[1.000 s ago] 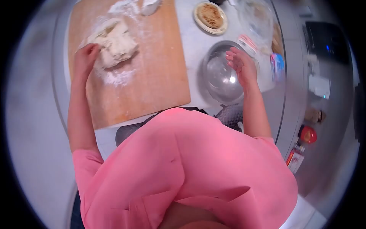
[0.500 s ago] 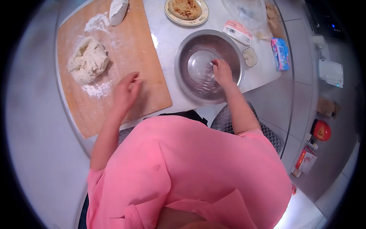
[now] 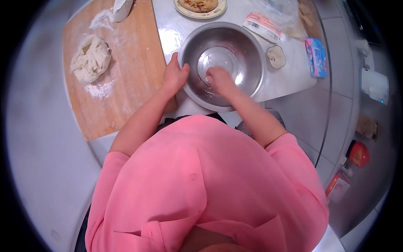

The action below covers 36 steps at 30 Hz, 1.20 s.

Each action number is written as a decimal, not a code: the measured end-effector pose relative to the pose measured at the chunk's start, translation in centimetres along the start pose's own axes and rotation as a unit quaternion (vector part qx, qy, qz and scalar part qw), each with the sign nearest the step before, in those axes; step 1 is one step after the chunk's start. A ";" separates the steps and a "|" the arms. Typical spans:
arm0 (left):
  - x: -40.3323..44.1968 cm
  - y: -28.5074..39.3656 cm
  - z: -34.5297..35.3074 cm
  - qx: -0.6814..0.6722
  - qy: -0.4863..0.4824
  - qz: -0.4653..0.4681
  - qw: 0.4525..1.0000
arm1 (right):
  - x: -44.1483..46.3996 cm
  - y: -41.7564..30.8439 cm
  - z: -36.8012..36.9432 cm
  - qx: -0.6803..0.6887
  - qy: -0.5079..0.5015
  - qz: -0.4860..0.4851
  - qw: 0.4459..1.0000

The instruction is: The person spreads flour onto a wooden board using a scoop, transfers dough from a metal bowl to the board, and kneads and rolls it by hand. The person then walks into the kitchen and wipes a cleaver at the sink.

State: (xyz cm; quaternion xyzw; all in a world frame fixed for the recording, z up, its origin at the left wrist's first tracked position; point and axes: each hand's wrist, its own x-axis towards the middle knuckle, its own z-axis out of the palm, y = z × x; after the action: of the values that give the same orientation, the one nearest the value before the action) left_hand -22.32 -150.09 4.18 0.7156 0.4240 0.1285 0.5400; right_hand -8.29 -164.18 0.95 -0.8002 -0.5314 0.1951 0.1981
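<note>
A wide metal bowl (image 3: 254, 80) stands on the white tabletop, a few whitish smears inside it. My left hand (image 3: 174, 77) is at the bowl's left rim, its thumb over the edge and its fingers along the outside. Down in the bowl, my right hand (image 3: 220, 81) has its fingers curled together near the bottom; whatever they may pinch is hidden, and the hand is slightly blurred. To the left, a rough lump of dough (image 3: 90, 59) rests on a wooden board (image 3: 136, 54), with loose flour (image 3: 100, 89) beside it.
A white flour bag (image 3: 122, 9) lies at the board's far end. Behind the bowl is a plate (image 3: 204, 15) with a browned flatbread (image 3: 199, 4). Right of it are a pink-and-white packet (image 3: 263, 27), a small pale dish (image 3: 276, 57) and a blue-pink pack (image 3: 315, 57) by the table edge.
My left hand has moved right from above the board to the bowl's rim. My right hand has shifted left within the bowl. The view has moved slightly.
</note>
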 end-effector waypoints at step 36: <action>-0.6 1.8 -0.3 0.154 0.031 -0.022 0.987 | 2.5 5.8 -5.8 0.012 -0.040 0.003 0.999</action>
State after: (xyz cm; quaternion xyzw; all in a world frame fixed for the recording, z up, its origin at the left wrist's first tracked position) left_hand -22.06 -150.46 6.03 0.7762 0.4710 0.0722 0.4130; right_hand 0.12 -164.55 2.55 -0.7908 -0.5343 0.2337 0.1860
